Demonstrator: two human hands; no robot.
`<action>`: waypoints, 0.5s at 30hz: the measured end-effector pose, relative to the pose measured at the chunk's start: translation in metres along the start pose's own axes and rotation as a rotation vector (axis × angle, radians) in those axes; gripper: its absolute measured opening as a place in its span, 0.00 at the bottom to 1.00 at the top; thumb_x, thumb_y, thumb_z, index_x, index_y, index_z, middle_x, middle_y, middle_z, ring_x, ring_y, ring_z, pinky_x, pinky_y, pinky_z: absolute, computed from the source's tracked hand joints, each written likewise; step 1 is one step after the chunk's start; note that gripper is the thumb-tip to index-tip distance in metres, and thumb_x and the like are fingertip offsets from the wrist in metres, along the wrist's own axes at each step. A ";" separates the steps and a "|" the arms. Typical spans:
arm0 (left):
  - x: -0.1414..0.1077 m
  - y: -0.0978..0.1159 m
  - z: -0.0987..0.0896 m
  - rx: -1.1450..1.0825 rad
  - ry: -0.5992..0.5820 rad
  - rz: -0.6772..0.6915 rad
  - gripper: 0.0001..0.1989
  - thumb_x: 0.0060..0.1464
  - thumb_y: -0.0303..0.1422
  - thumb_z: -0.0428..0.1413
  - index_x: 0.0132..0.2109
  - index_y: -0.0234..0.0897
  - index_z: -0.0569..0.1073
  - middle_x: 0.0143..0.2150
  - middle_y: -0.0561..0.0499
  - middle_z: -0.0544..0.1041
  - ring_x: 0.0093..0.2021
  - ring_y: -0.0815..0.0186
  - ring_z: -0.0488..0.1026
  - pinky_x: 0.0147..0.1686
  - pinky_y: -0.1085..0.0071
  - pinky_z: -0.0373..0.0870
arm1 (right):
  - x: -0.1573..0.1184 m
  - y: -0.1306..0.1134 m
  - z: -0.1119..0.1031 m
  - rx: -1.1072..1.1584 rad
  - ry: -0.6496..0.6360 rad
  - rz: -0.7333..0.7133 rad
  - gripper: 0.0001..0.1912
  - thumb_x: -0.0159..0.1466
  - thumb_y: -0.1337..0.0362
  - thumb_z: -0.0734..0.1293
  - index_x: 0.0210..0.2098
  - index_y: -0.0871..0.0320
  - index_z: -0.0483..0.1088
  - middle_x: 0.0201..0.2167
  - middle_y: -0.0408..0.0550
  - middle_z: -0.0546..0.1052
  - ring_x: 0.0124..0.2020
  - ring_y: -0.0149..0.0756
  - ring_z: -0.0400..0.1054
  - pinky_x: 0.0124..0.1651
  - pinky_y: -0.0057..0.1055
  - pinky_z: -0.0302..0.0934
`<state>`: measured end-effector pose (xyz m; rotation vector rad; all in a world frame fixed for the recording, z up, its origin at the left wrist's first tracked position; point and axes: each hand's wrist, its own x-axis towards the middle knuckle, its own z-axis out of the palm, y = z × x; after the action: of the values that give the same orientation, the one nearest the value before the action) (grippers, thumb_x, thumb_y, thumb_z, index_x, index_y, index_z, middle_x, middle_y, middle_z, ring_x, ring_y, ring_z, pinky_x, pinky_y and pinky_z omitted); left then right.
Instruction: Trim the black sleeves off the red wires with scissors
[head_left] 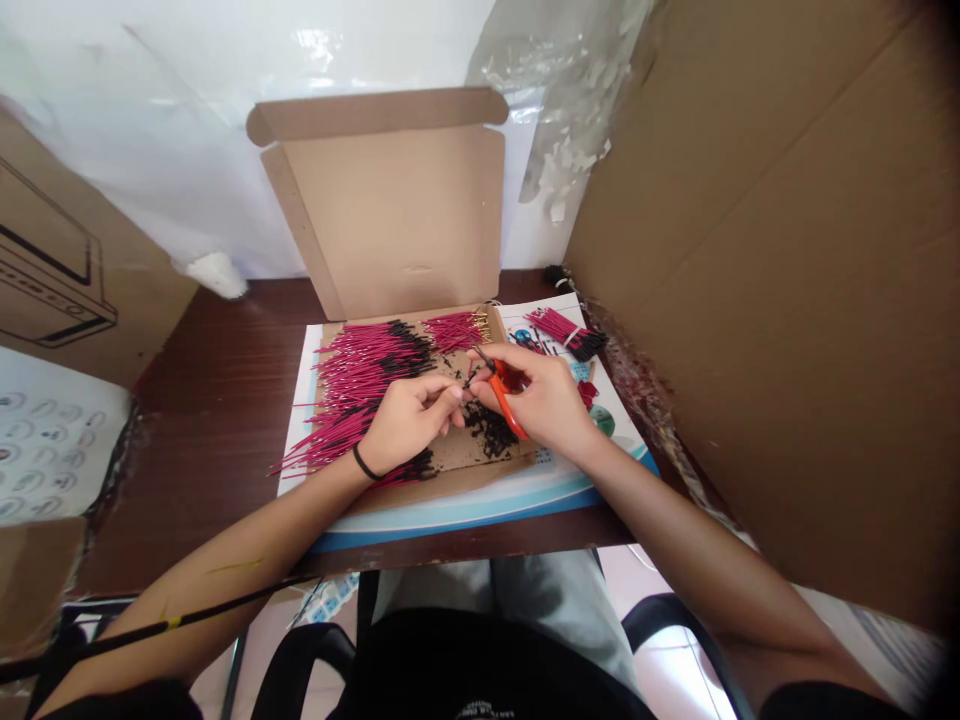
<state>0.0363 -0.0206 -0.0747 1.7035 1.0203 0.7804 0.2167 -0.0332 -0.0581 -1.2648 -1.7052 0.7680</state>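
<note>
Over an open cardboard box (450, 455), my left hand (416, 415) is pinched closed on a small dark piece whose details are too small to tell. My right hand (544, 395) is wrapped round orange-handled scissors (508, 405), their tips close to the left fingertips. Many red sticks with black ends (360, 365) lie in piles at the box's left side. A smaller group of red pieces with gold-coloured ends (456, 330) rests behind the hands. Black scraps (491, 430) are scattered beneath the scissors.
The box's lid (397, 220) stands upright at the back. A tied red-and-black bundle (566, 332) lies on the printed sheet (480, 510) at the right. A large cardboard panel (772, 300) rises on the right; a white roll (217, 274) sits at the back left.
</note>
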 end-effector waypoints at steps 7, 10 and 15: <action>0.000 0.004 -0.001 0.112 -0.051 0.020 0.16 0.59 0.34 0.50 0.26 0.33 0.73 0.17 0.54 0.72 0.14 0.76 0.61 0.16 0.80 0.57 | -0.001 0.004 0.003 -0.082 -0.018 -0.082 0.17 0.55 0.69 0.68 0.45 0.58 0.76 0.31 0.44 0.80 0.28 0.29 0.70 0.33 0.24 0.63; 0.000 0.006 -0.001 0.116 -0.064 0.009 0.16 0.59 0.33 0.49 0.25 0.33 0.73 0.17 0.54 0.72 0.14 0.76 0.62 0.17 0.79 0.58 | -0.001 0.004 0.002 -0.120 -0.030 -0.112 0.17 0.56 0.70 0.67 0.45 0.58 0.76 0.32 0.44 0.80 0.28 0.28 0.70 0.33 0.23 0.62; 0.000 0.006 -0.002 0.187 -0.080 -0.017 0.18 0.59 0.34 0.48 0.23 0.34 0.70 0.16 0.54 0.69 0.16 0.74 0.63 0.20 0.77 0.59 | -0.001 0.006 0.002 -0.182 -0.021 -0.142 0.16 0.55 0.69 0.68 0.44 0.59 0.76 0.27 0.41 0.77 0.26 0.27 0.67 0.31 0.23 0.59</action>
<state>0.0362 -0.0208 -0.0681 1.8669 1.0790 0.6163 0.2177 -0.0325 -0.0638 -1.2438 -1.8945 0.5538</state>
